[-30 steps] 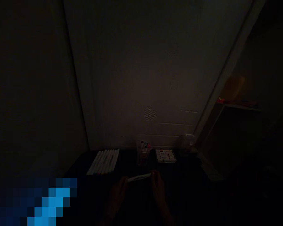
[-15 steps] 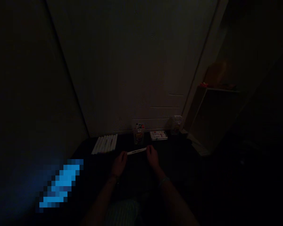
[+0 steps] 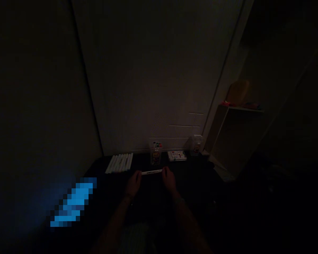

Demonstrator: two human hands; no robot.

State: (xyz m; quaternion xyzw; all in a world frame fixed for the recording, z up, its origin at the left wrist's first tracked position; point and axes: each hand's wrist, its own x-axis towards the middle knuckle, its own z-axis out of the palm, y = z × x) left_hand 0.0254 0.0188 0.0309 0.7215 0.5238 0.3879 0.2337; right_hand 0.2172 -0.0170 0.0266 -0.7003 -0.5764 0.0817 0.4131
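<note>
A white marker (image 3: 152,172) with dark lettering is stretched level between my two hands above a dark tabletop. My left hand (image 3: 134,183) pinches its left end, and my right hand (image 3: 169,179) closes on the right end. Just beyond it stands a clear plastic container (image 3: 155,155) holding several markers with dark and red tips. To the left, a row of white markers (image 3: 119,163) lies side by side. On the far right of the container is a flat white box of markers (image 3: 177,155), label details too dim to read.
A second clear container (image 3: 196,144) stands at the back right against the pale wall (image 3: 159,88). Right of the table is a cabinet (image 3: 238,137) with an orange object (image 3: 238,92) on top. A bright blue pixelated patch (image 3: 75,201) glows at the left. The room is very dark.
The view has shifted slightly, so the wall and cabinet sit a little lower. Both hands keep hold of the marker, which now lies closer to level.
</note>
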